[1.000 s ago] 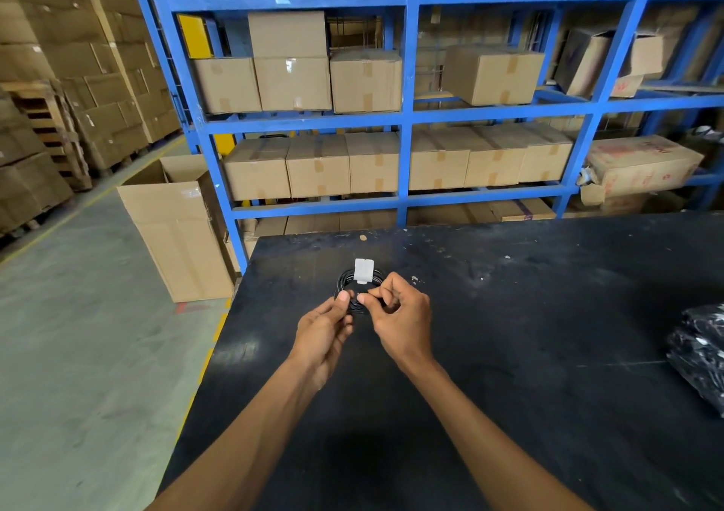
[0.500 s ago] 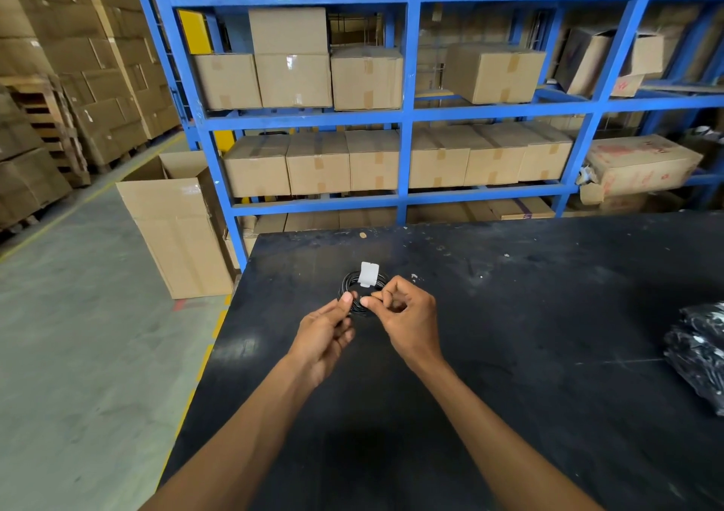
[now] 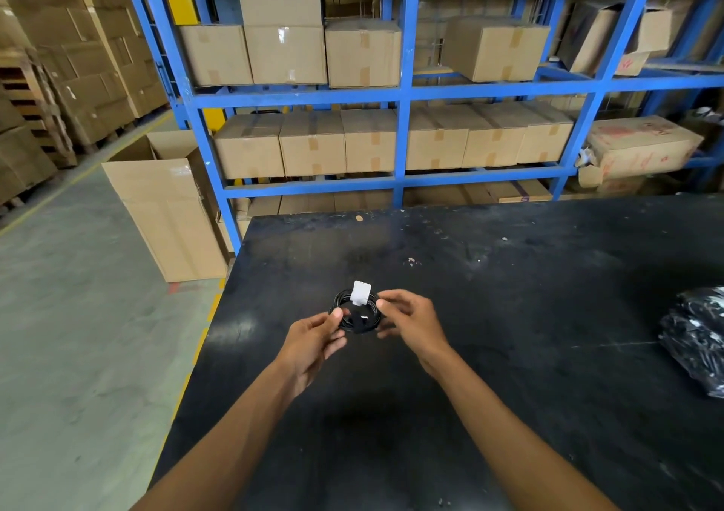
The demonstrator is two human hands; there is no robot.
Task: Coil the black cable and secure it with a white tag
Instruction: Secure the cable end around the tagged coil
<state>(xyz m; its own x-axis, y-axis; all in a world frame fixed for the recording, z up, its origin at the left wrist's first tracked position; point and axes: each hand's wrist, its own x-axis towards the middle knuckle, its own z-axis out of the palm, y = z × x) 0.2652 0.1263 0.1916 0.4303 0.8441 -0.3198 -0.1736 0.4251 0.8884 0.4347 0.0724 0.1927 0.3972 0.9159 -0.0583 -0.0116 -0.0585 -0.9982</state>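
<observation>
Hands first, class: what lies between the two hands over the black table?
In the head view, the coiled black cable with its white tag lies between the left hand and right hand.

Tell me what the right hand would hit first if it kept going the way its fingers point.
Probably the coiled black cable; the right hand points left at it, fingertips at its rim.

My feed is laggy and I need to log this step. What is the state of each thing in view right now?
black cable: coiled into a small ring, held above the table.
white tag: wrapped on the coil's far side.
left hand: fingertips pinching the coil's left edge.
right hand: fingers at the coil's right edge, loosely spread.
black table: scuffed.
black plastic bag: crumpled, lying at the table's right edge.
</observation>
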